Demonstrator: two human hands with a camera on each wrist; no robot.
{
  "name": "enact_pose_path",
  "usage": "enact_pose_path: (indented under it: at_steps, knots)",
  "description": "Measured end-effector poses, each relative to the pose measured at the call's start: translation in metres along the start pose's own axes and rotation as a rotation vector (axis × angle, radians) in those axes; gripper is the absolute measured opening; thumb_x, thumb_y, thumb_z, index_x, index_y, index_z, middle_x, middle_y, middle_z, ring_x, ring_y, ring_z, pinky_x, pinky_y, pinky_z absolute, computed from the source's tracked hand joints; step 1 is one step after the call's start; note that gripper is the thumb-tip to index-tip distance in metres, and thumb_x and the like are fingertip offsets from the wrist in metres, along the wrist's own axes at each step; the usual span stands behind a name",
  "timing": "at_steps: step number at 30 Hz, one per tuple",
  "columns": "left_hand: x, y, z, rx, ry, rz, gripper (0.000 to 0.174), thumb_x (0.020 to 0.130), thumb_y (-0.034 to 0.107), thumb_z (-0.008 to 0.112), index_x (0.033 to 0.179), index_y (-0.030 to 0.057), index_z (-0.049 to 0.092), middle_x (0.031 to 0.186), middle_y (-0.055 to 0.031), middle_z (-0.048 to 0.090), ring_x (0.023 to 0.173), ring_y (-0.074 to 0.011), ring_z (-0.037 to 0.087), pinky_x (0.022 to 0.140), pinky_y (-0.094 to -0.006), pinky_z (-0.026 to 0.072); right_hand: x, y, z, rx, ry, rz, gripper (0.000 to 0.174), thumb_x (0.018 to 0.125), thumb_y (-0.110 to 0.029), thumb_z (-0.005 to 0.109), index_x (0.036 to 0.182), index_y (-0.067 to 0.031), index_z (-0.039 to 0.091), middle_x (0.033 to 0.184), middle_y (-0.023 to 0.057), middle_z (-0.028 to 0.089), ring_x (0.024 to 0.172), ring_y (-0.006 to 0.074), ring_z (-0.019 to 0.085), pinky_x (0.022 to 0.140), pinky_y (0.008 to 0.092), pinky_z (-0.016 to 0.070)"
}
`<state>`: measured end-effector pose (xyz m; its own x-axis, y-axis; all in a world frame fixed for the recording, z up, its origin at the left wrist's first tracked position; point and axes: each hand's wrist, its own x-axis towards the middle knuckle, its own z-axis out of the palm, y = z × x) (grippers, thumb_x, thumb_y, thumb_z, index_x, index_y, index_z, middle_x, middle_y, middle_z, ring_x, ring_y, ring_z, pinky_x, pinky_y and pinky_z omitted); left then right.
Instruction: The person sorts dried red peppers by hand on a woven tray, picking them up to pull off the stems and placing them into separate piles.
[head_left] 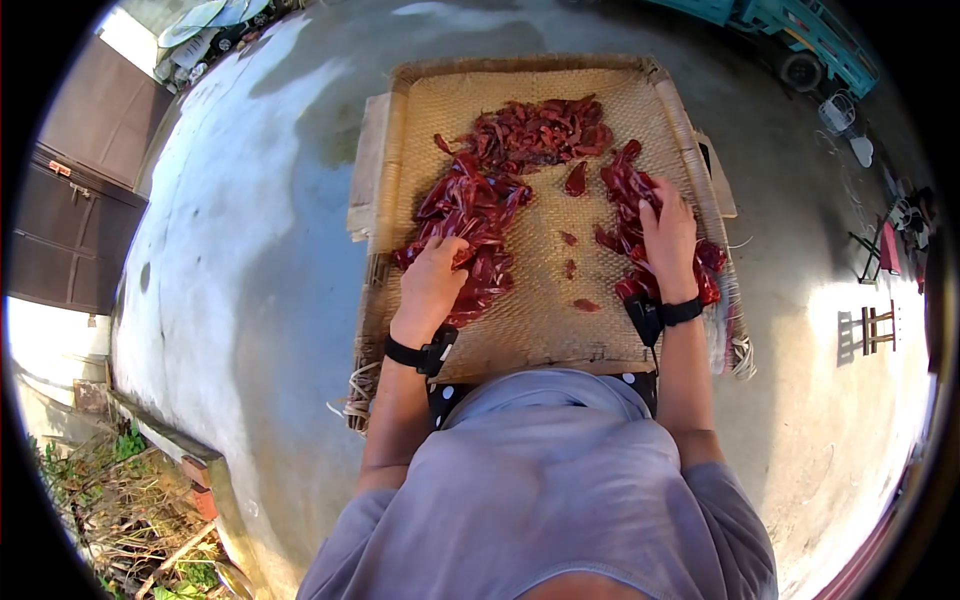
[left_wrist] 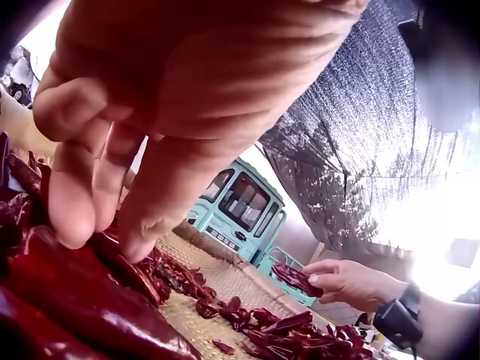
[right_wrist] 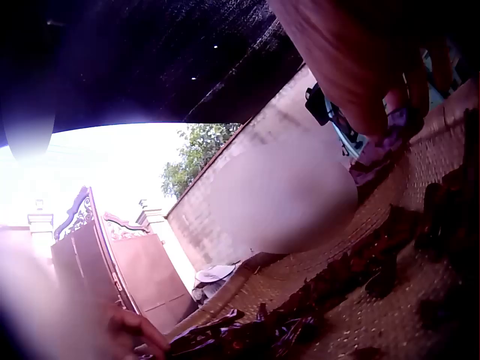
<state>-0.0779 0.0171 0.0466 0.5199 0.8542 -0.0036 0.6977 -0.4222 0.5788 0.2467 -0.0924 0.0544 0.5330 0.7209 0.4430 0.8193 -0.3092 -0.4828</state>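
Observation:
A woven tray [head_left: 548,230] holds dried red chili peppers in separate heaps. My left hand [head_left: 432,285] is over the left heap [head_left: 475,200], which has large glossy peppers. In the left wrist view its fingers [left_wrist: 71,199] point down, slightly bent, with the tips right at a pepper [left_wrist: 82,289]. Over the right heap [head_left: 712,258], my right hand [head_left: 672,235] grips a dried red chili pepper [left_wrist: 296,279] between thumb and fingers, raised above the tray. That pepper looks purplish in the dim right wrist view, beside the fingers.
A third heap of smaller, shrivelled peppers [head_left: 540,130] lies at the tray's far end. A few loose pieces [head_left: 586,305] lie between the side heaps. The tray has a raised rim [head_left: 520,66]. Beyond stand a teal vehicle [head_left: 800,40] and, to the right, a small wooden stool [head_left: 878,328].

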Motion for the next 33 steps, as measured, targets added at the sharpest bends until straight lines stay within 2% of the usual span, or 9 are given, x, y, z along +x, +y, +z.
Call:
enact_pose_path:
  at_steps: [2, 7, 9, 12, 19, 22, 28, 31, 33]
  knots:
    - [-0.005, 0.000, -0.001, 0.024, -0.054, 0.017, 0.041, 0.078, 0.009, 0.076, 0.117, 0.0073, 0.064, 0.108, -0.0132, 0.064, 0.105, -0.0324, 0.064, 0.088, -0.0422, 0.0516, 0.003, 0.011, -0.003, -0.131, 0.047, 0.053, 0.036, 0.092, -0.015, 0.066, 0.125, -0.0046, 0.059, 0.123, 0.0183, 0.063, 0.116, 0.0389, 0.055, 0.098, 0.0456, 0.0447]
    - [-0.011, 0.000, 0.000, 0.106, -0.241, 0.034, 0.044, 0.072, 0.016, 0.081, 0.114, 0.0132, 0.066, 0.110, -0.0099, 0.066, 0.103, -0.0341, 0.065, 0.085, -0.0460, 0.0526, -0.026, -0.020, -0.001, 0.166, -0.110, -0.137, 0.028, 0.090, -0.011, 0.064, 0.118, -0.0076, 0.064, 0.112, 0.0151, 0.065, 0.109, 0.0374, 0.057, 0.094, 0.0447, 0.0463]
    - [-0.011, 0.000, 0.000, 0.117, -0.178, 0.081, 0.038, 0.073, 0.018, 0.080, 0.108, 0.0115, 0.067, 0.106, -0.0094, 0.068, 0.100, -0.0338, 0.066, 0.083, -0.0456, 0.0527, -0.041, -0.033, 0.009, 0.241, -0.256, -0.214, 0.028, 0.091, -0.012, 0.064, 0.118, -0.0063, 0.064, 0.108, 0.0147, 0.065, 0.105, 0.0354, 0.060, 0.090, 0.0435, 0.0485]
    - [-0.008, 0.006, -0.003, 0.078, -0.129, 0.161, 0.030, 0.075, 0.021, 0.078, 0.102, 0.0085, 0.069, 0.101, -0.0104, 0.069, 0.097, -0.0335, 0.067, 0.081, -0.0444, 0.0523, -0.054, -0.063, 0.013, 0.550, -0.606, -0.157, 0.029, 0.094, -0.019, 0.064, 0.119, -0.0053, 0.063, 0.108, 0.0146, 0.065, 0.088, 0.0288, 0.067, 0.079, 0.0388, 0.0528]
    - [-0.004, 0.041, -0.007, -0.100, -0.170, 0.168, 0.033, 0.079, 0.023, 0.077, 0.106, 0.0062, 0.069, 0.099, -0.0117, 0.069, 0.096, -0.0326, 0.066, 0.081, -0.0409, 0.0510, -0.070, -0.085, 0.036, 0.816, -0.631, -0.150, 0.026, 0.096, -0.020, 0.065, 0.118, -0.0068, 0.066, 0.100, 0.0092, 0.070, 0.084, 0.0195, 0.068, 0.075, 0.0315, 0.0526]
    - [-0.008, 0.027, -0.002, -0.018, -0.093, 0.240, 0.037, 0.079, 0.021, 0.077, 0.112, 0.0083, 0.067, 0.101, -0.0096, 0.068, 0.095, -0.0298, 0.066, 0.080, -0.0396, 0.0518, -0.063, -0.073, 0.024, 0.850, -0.740, 0.101, 0.021, 0.098, -0.016, 0.063, 0.115, -0.0055, 0.067, 0.091, 0.0043, 0.069, 0.081, 0.0115, 0.065, 0.073, 0.0268, 0.0509]
    - [-0.003, 0.014, 0.003, 0.027, -0.097, 0.073, 0.036, 0.082, 0.018, 0.073, 0.117, 0.0131, 0.065, 0.104, -0.0121, 0.062, 0.089, -0.0314, 0.065, 0.080, -0.0439, 0.0513, -0.020, -0.024, 0.004, 0.777, -0.248, 0.268, 0.020, 0.097, -0.010, 0.064, 0.115, -0.0026, 0.066, 0.085, -0.0007, 0.064, 0.073, 0.0058, 0.059, 0.069, 0.0220, 0.0486]
    - [-0.008, 0.019, 0.010, 0.146, -0.111, 0.089, 0.036, 0.082, 0.020, 0.074, 0.117, 0.0174, 0.064, 0.106, -0.0136, 0.061, 0.089, -0.0340, 0.068, 0.078, -0.0472, 0.0531, -0.003, 0.011, 0.010, 0.701, 0.023, 0.288, 0.033, 0.097, -0.012, 0.063, 0.129, -0.0044, 0.058, 0.108, 0.0088, 0.066, 0.078, 0.0126, 0.066, 0.074, 0.0291, 0.0532]
    - [-0.009, 0.019, 0.017, 0.195, -0.134, 0.084, 0.036, 0.082, 0.020, 0.074, 0.117, 0.0192, 0.063, 0.106, -0.0141, 0.061, 0.089, -0.0352, 0.069, 0.078, -0.0494, 0.0538, -0.004, 0.015, 0.009, 0.368, 0.117, 0.213, 0.036, 0.096, -0.012, 0.063, 0.131, -0.0057, 0.056, 0.116, 0.0130, 0.063, 0.081, 0.0175, 0.067, 0.076, 0.0334, 0.0541]
